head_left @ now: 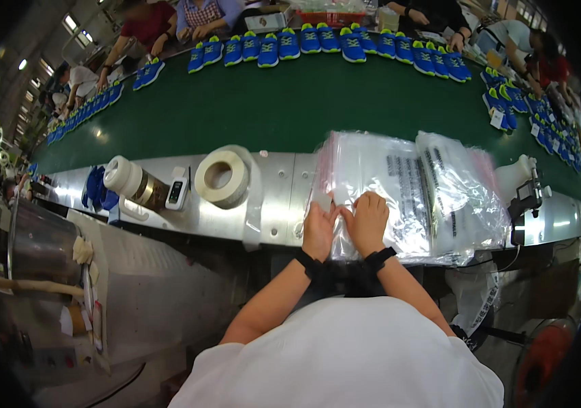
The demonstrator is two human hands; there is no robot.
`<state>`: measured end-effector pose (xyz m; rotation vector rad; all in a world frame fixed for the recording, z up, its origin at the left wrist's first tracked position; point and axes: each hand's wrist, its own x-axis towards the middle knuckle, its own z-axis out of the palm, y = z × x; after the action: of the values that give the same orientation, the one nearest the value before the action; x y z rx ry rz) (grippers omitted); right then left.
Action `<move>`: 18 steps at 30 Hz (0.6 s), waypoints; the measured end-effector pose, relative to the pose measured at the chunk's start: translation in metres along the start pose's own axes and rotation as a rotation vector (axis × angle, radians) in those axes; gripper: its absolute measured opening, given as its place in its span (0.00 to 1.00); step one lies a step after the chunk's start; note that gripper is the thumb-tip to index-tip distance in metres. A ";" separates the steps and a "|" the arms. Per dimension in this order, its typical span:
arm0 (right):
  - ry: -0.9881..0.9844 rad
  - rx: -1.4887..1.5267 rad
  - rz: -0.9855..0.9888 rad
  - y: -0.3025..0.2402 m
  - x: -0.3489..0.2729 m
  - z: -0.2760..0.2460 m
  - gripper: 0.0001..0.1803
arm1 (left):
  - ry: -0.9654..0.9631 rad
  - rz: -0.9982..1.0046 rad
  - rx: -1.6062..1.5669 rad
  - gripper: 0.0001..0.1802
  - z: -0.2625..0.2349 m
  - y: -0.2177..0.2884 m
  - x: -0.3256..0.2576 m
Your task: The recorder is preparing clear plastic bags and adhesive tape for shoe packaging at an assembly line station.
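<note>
Both hands are over a pile of clear plastic bags (403, 194) at the metal edge of the workbench. My left hand (318, 229) is at the pile's left side, its fingers closed on a small whitish piece, perhaps a label, too small to make out fully. Just beside it, my right hand (370, 221) rests on the top bag, fingers together and slightly bent, thumb apart toward the left hand. Nothing shows in its grasp. A black band is around each wrist. Dark print and a pinkish strip show on the bags.
A roll of whitish tape (222, 177), a small white device with a dark screen (177, 193) and a tilted drinking bottle (134, 182) stand left. A white spray bottle (516, 178) stands right. Blue sneakers (353, 46) line the green conveyor belt (250, 102); people work beyond it.
</note>
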<state>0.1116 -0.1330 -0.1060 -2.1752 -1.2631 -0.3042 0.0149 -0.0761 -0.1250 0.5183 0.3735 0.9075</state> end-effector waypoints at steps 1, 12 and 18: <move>0.012 -0.033 -0.037 0.005 0.000 0.006 0.16 | 0.073 -0.009 -0.027 0.26 -0.007 -0.005 0.000; 0.045 -0.015 -0.023 0.002 0.004 -0.011 0.10 | 0.117 0.012 0.029 0.38 -0.009 0.002 -0.002; -0.011 -0.199 0.027 0.032 0.011 -0.003 0.09 | 0.125 0.039 0.013 0.38 -0.008 -0.008 0.001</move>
<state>0.1445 -0.1390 -0.1102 -2.3617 -1.2545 -0.4231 0.0163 -0.0771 -0.1363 0.4834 0.4844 0.9790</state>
